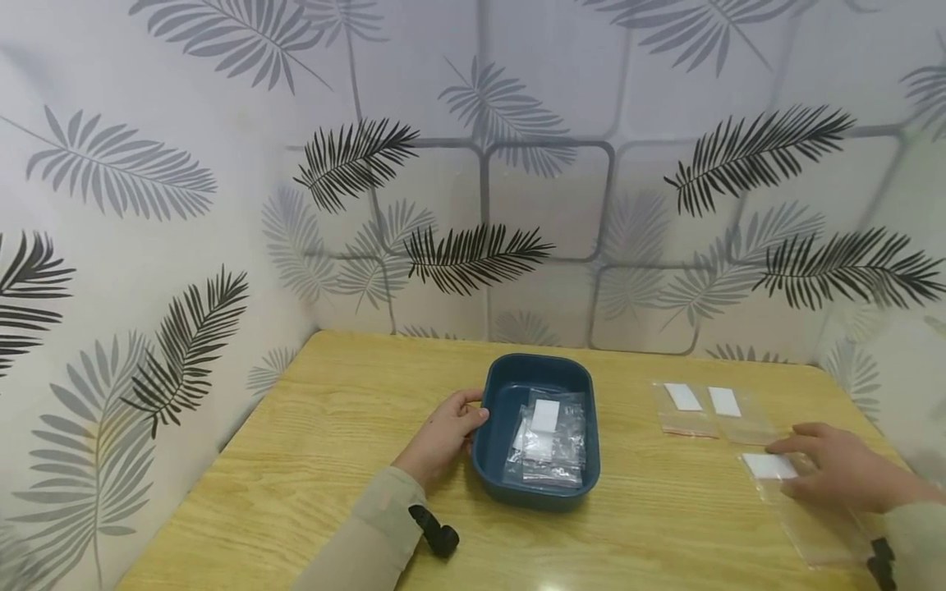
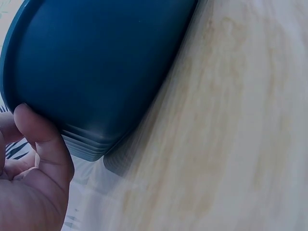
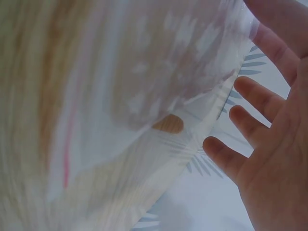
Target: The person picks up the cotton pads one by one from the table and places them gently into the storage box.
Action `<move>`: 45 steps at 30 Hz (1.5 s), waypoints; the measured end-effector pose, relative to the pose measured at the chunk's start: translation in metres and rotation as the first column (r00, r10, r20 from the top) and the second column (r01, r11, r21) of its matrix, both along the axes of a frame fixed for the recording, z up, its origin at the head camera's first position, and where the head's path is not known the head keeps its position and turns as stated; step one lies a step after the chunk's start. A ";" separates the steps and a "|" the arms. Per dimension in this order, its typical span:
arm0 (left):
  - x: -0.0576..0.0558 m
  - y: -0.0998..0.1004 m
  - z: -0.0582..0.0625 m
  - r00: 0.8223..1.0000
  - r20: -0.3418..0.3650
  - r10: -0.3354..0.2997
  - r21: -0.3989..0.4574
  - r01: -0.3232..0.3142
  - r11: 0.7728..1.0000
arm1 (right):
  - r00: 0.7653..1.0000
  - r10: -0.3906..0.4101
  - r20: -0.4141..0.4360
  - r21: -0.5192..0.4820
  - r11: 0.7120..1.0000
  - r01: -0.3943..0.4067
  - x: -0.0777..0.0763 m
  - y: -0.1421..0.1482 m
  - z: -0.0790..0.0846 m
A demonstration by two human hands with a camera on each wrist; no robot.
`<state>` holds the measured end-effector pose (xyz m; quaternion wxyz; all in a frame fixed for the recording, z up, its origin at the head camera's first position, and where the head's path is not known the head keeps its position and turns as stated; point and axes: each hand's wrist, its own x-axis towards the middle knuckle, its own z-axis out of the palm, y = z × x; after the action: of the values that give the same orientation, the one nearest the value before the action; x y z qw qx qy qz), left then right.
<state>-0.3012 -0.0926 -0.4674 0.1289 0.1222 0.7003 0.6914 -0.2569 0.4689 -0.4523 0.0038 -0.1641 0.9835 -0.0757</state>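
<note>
A dark blue plastic bin (image 1: 535, 494) stands at mid-table. My left hand (image 1: 442, 435) holds its left wall, thumb over the rim and the other fingers outside; the left wrist view shows the thumb (image 2: 36, 125) against the bin. Inside lie several clear zip bags (image 1: 565, 450) with white labels. At the right, my right hand (image 1: 850, 472) pinches a clear zip bag (image 1: 824, 533) near its white label between thumb and index finger. In the right wrist view, the bag (image 3: 139, 86) shows a pink zip line, while the other fingers are spread apart.
Two more clear bags, a left one (image 1: 683, 420) and a right one (image 1: 750, 428), lie side by side behind my right hand. The wooden table (image 1: 355, 369) meets leaf-patterned walls (image 1: 547, 197) at its back and left.
</note>
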 end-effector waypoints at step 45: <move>0.001 -0.001 -0.001 1.000 0.021 -0.012 0.031 0.011 0.999 | 0.971 0.075 -0.226 -0.014 0.997 -0.080 0.003 -0.040 0.026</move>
<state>-0.3003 -0.0938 -0.4688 0.1385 0.1206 0.6874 0.7027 -0.2542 0.4293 -0.4261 -0.1065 -0.2100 0.9695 -0.0680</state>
